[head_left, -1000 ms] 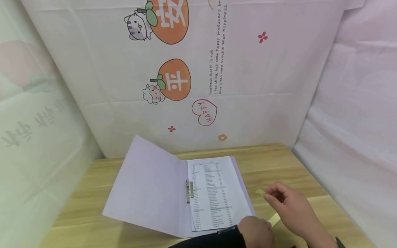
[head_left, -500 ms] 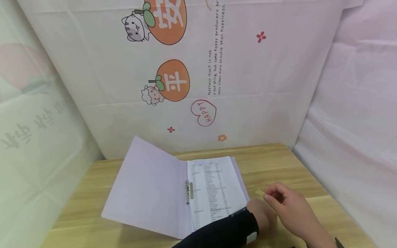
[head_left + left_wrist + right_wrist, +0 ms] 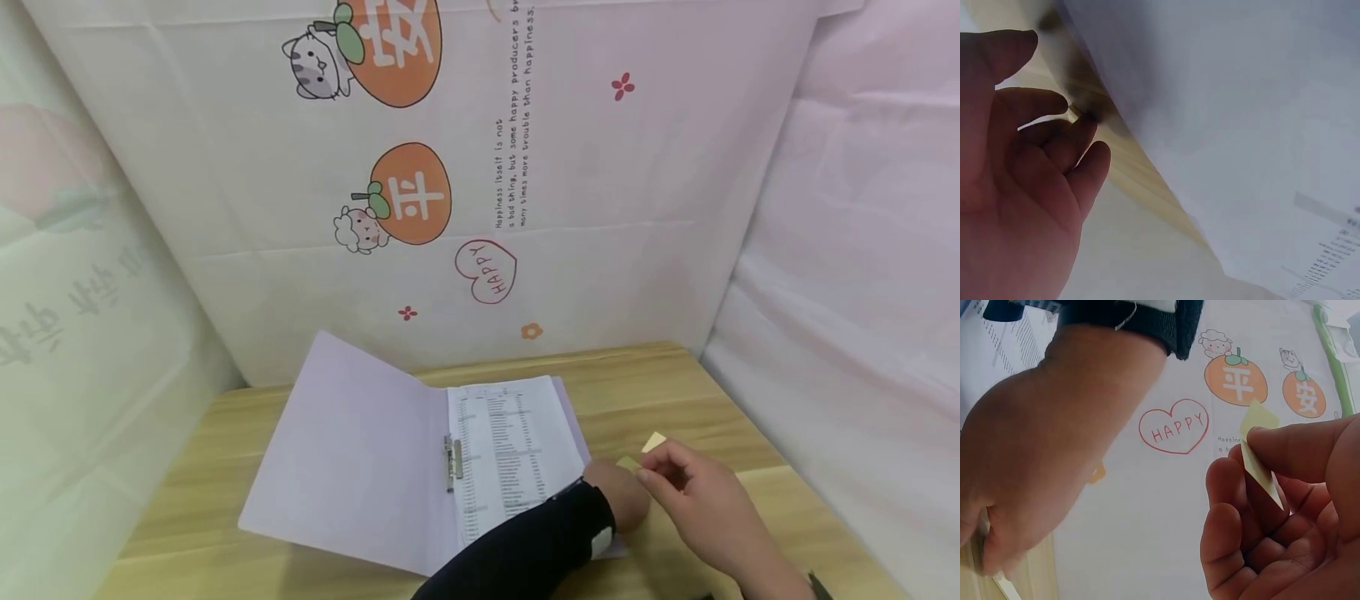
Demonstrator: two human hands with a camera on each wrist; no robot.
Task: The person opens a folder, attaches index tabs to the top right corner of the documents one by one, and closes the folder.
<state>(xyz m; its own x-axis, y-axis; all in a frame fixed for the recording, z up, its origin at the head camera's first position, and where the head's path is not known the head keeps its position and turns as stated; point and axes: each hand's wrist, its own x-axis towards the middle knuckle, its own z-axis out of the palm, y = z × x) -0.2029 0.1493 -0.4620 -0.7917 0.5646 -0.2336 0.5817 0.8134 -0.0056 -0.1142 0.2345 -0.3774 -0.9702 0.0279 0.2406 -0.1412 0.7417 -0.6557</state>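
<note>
My right hand (image 3: 697, 504) pinches a small yellow sticky note (image 3: 1261, 469) between thumb and fingers, raised over the table right of the folder. My left hand (image 3: 621, 496) is just beside it, by the right edge of the printed sheets (image 3: 510, 433), its fingers bent. A pale yellow paper strip (image 3: 655, 442) shows past the right fingers in the head view. Under the left fingers in the right wrist view, a pale strip end (image 3: 1005, 587) pokes out. Left fingertips are blurred in the left wrist view, with a yellow sliver (image 3: 1073, 114) between them.
An open lilac folder (image 3: 337, 467) lies on the wooden table (image 3: 187, 467), its cover tilted up to the left. A metal clip (image 3: 453, 463) sits at its spine beside the sheets. Printed cloth (image 3: 585, 275) hangs behind and at both sides.
My left hand has moved away from me, along the sheets' right edge, and the pale strip has shifted from below the right fingers to beyond them. The right hand stays put with its note.
</note>
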